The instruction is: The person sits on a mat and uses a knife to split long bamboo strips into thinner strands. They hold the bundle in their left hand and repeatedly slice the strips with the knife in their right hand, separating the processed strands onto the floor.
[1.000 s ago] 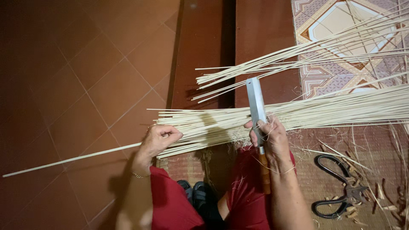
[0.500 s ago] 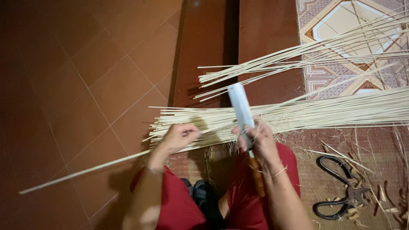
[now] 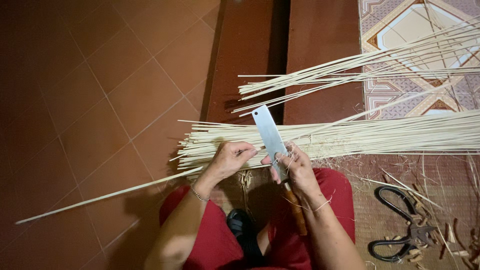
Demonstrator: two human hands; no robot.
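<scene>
A thin pale strip (image 3: 115,192) ran from the left floor tiles up to the blade. Left hand (image 3: 227,160) pinched it, grip closed. Right hand (image 3: 295,167) wrapped shut around the cleaver (image 3: 270,137). Strip bundle (image 3: 350,137) lay behind; black scissors (image 3: 402,232) sat right.

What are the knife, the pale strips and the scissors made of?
Knife: blade looks like bare grey metal with a dull sheen; the brown handle seems wooden. Pale strips: probably split bamboo or cane, matte cream, thin, with loose fibres fraying off. Scissors: dark metal, seemingly iron, unpolished.
</scene>
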